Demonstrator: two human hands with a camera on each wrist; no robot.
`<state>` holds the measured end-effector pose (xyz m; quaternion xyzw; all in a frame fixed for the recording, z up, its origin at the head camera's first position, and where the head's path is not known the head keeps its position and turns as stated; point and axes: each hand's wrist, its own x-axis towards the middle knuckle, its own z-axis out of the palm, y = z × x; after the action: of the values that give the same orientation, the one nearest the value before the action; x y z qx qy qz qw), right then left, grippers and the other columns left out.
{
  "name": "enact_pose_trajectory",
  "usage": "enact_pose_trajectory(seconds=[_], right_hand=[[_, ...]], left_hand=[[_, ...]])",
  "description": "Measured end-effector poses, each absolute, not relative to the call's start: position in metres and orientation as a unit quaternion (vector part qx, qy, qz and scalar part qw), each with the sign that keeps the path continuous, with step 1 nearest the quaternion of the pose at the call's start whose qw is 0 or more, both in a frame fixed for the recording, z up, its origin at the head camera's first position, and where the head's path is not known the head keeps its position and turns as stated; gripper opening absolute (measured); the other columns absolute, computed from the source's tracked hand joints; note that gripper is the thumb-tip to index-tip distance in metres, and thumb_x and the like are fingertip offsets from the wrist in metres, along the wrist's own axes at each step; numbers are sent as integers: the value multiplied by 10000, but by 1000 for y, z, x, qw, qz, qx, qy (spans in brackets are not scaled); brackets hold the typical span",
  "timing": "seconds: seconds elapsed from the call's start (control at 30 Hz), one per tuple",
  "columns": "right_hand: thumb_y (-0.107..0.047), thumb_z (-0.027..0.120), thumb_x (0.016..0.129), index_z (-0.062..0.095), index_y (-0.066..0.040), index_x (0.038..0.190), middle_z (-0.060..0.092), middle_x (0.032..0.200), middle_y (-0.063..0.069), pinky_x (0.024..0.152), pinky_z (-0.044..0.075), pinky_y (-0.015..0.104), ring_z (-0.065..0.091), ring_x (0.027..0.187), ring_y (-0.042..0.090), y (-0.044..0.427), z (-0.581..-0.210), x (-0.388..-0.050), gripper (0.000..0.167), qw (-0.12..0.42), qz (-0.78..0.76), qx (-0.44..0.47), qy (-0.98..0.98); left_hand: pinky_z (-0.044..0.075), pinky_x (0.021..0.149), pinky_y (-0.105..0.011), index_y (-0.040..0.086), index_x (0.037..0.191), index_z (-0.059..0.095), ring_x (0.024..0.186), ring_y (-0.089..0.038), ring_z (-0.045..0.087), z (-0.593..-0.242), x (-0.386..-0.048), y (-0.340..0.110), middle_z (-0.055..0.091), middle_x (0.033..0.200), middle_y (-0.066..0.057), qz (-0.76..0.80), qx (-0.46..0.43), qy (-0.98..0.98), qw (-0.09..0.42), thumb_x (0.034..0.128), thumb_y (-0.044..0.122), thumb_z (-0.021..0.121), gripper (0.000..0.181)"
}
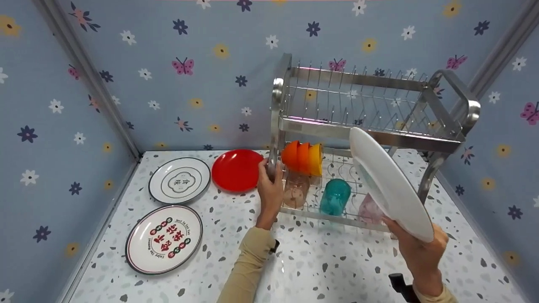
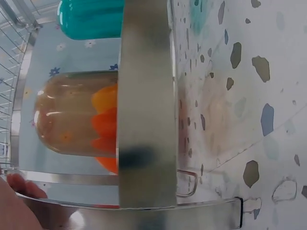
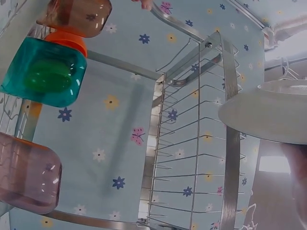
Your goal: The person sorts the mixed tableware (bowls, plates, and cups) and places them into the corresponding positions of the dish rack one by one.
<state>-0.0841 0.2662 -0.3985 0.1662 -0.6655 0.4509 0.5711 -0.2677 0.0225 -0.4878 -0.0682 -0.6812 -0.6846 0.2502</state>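
Observation:
My left hand (image 1: 270, 191) grips the left upright of a two-tier metal dish rack (image 1: 320, 127), its thumb and fingers on either side of the post. In my right hand (image 1: 423, 254) is a white plate (image 1: 398, 195), tilted on edge and pinched at its lower rim, in front of the rack's right half. Orange and yellow bowls (image 1: 290, 158) stand on their sides at the left of the lower tier. Ahead of them sit a brown cup (image 1: 296, 192), a teal cup (image 1: 335, 197) and a pink cup (image 1: 370, 209), the last partly behind the plate.
Left of the rack lie a red plate (image 1: 237, 170), a white plate with a grey emblem (image 1: 180, 181) and a white plate with red lettering (image 1: 164, 240) on the speckled tabletop (image 1: 311, 269). Thin wire dividers line the upper tier. Flowered panels (image 1: 227, 75) enclose the back and sides.

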Motion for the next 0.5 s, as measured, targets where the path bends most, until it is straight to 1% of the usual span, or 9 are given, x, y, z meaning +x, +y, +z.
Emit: enact_pose_trajectory(seconds=[0.03, 0.1, 0.2, 0.27, 0.37, 0.5], right_hand=[[-399, 905, 766, 751, 117, 1010, 756, 1058, -52, 875, 541, 172, 721, 1005, 54, 265, -397, -84, 591, 568, 470, 169, -655], [-314, 930, 753, 708, 178, 1041, 763, 1076, 16, 883, 551, 201, 728, 1019, 103, 264, -393, -82, 612, 557, 507, 169, -636], [-149, 945, 739, 623, 251, 1106, 756, 1108, 100, 897, 561, 245, 724, 1039, 168, 264, -386, -81, 631, 544, 556, 163, -606], [-30, 935, 723, 600, 252, 1138, 746, 1122, 147, 904, 564, 268, 718, 1048, 211, 264, -382, -81, 603, 544, 587, 157, -579], [106, 898, 690, 589, 241, 1163, 728, 1133, 205, 919, 565, 303, 707, 1061, 263, 265, -376, -82, 581, 556, 619, 148, -535], [169, 881, 652, 596, 232, 1156, 716, 1131, 243, 930, 567, 344, 702, 1068, 307, 266, -369, -84, 582, 581, 635, 134, -491]], left_hand=[[496, 729, -293, 73, 1248, 542, 844, -188, 574, -489, -270, 23, 625, 974, -53, -682, -67, -681, 260, 1056, 235, 603, 259], [428, 641, -291, 65, 1150, 575, 731, -179, 517, -493, -274, 22, 584, 841, -36, -675, -71, -680, 277, 1051, 218, 609, 185], [356, 582, -280, 56, 1037, 593, 645, -150, 449, -496, -279, 21, 495, 727, 0, -668, -79, -677, 299, 1034, 174, 630, 124], [320, 564, -273, 46, 987, 592, 616, -137, 407, -497, -281, 20, 412, 685, 16, -668, -87, -673, 306, 1025, 150, 643, 122], [295, 557, -261, 31, 940, 583, 613, -116, 382, -498, -283, 20, 368, 676, 40, -670, -94, -668, 310, 1016, 125, 652, 140], [260, 540, -258, 13, 883, 561, 587, -122, 353, -501, -284, 20, 340, 654, 36, -671, -96, -666, 313, 1014, 101, 649, 180]])
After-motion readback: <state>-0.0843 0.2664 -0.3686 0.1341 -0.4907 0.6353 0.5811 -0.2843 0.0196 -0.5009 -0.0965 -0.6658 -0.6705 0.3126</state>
